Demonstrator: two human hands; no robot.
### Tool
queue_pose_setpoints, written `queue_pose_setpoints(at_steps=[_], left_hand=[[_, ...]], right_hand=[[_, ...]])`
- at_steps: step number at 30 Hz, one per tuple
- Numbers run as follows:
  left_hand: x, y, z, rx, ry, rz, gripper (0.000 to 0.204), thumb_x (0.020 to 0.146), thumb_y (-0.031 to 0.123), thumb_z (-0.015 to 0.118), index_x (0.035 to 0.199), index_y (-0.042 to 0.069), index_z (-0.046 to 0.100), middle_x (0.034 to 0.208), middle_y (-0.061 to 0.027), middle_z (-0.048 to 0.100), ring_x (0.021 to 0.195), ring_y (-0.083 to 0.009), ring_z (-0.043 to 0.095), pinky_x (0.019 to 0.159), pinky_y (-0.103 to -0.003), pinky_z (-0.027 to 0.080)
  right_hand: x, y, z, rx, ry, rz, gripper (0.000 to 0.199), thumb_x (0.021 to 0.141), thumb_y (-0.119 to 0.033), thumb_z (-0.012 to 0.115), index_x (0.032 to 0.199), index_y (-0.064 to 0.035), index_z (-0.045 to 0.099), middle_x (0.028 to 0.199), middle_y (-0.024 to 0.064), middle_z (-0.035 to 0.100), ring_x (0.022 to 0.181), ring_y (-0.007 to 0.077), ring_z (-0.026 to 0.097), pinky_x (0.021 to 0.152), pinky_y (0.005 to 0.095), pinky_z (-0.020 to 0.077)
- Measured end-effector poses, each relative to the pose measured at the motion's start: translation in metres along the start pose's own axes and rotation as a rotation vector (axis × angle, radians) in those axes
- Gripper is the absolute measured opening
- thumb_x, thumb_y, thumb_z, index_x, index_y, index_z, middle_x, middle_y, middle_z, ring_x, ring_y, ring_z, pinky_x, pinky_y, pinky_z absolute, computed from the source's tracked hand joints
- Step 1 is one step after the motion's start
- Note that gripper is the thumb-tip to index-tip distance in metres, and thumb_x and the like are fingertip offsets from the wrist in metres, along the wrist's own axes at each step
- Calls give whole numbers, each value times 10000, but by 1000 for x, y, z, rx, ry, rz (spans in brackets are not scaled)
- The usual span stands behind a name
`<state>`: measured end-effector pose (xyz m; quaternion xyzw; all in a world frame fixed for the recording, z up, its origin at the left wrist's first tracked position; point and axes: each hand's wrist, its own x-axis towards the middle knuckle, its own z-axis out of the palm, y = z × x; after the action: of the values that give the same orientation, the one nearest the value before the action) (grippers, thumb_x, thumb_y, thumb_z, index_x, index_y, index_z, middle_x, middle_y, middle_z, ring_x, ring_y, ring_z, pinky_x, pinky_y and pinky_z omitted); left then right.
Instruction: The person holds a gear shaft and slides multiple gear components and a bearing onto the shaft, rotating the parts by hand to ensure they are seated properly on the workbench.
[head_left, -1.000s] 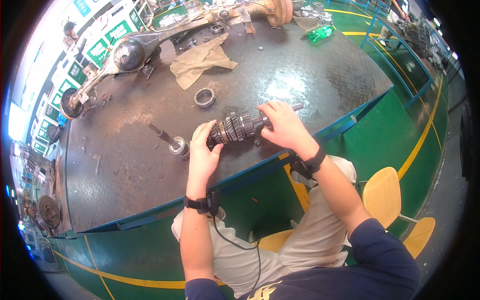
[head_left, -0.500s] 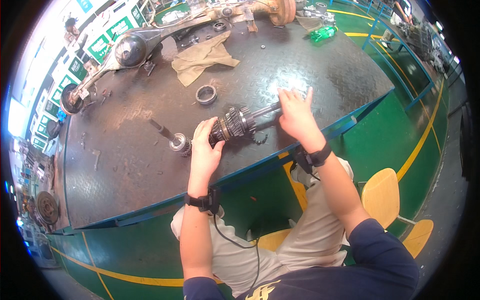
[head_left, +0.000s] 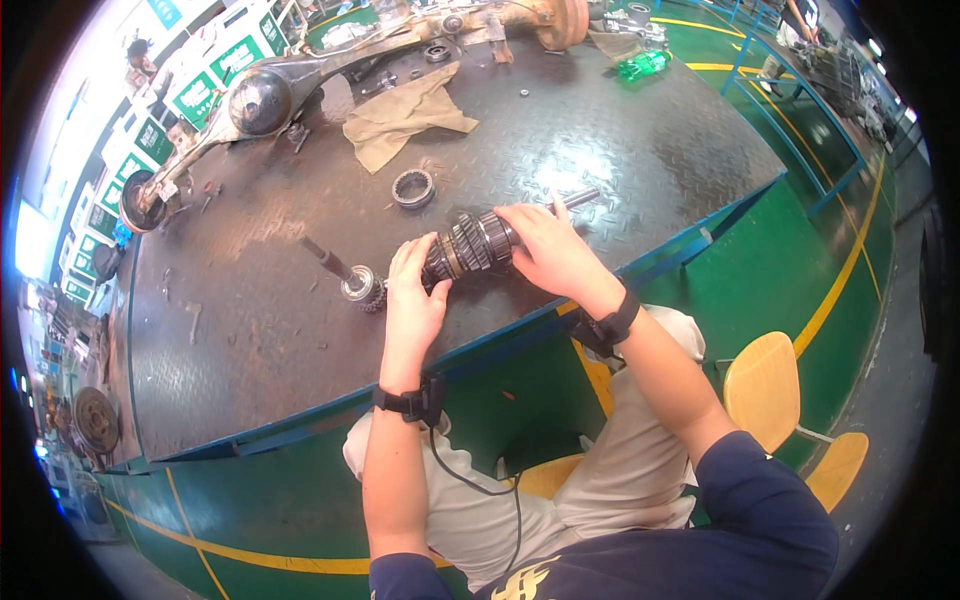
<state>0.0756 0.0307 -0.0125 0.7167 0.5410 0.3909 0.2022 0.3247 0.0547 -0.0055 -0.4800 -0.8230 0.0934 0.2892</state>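
A transmission gear shaft (head_left: pixel 468 246) lies slantwise near the front edge of the metal table, its dark toothed gears stacked along it. My left hand (head_left: pixel 412 305) is closed over the stack's left end, thumb on the near side. At the right end of the stack, my right hand (head_left: pixel 560 255) wraps round the gears, hiding part of the shaft. Past its fingers, a bare rod end (head_left: pixel 582 198) pokes out to the right. Beside my left hand lies a smaller input shaft (head_left: pixel 328 260) with a gear and bearing (head_left: pixel 362 288) at its near end.
A toothed ring (head_left: pixel 412 189) lies beyond the shaft, with a tan cloth (head_left: pixel 400 120) behind it. A long axle housing (head_left: pixel 262 98) spans the table's far side. A green bottle (head_left: pixel 643 65) rests at the far right. A wooden chair (head_left: pixel 765 390) stands to my right.
My right hand has slid left and nearer, from the bare rod onto the right end of the gear stack. My left hand stays almost in place.
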Motion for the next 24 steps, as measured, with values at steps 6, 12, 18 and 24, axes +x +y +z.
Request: queue_pose_setpoints(at_steps=[6,12,18,24], left_hand=[[-1,2,-1,0,5,-26,706,753,-77,822,1419,27,611,1423,-220,612,1391,-397,540,1199,-452,428],[0,5,-4,-14,-4,-35,696,755,-77,819,1412,28,617,1431,-220,612,1405,-395,529,1212,-451,416],[0,5,-2,4,2,-21,694,758,-74,816,1415,33,617,1437,-214,609,1412,-401,521,1225,-458,398],[-3,0,1,35,55,14,676,765,-81,812,1403,20,614,1377,-210,638,1300,-399,611,1146,-430,471]], right_hand=[[-2,10,-18,-41,18,16,485,881,-74,658,1363,-71,606,1285,136,691,1301,327,613,1172,632,333],[-9,48,-33,-87,157,150,455,880,-78,611,1334,-63,626,1250,161,708,1215,344,654,1149,614,357],[-11,56,-36,-139,167,258,479,879,-74,606,1356,-38,621,1198,188,701,1205,389,644,1212,664,309],[5,3,1,-312,62,165,550,823,18,617,1371,46,579,1197,235,679,1264,382,613,1206,668,299]])
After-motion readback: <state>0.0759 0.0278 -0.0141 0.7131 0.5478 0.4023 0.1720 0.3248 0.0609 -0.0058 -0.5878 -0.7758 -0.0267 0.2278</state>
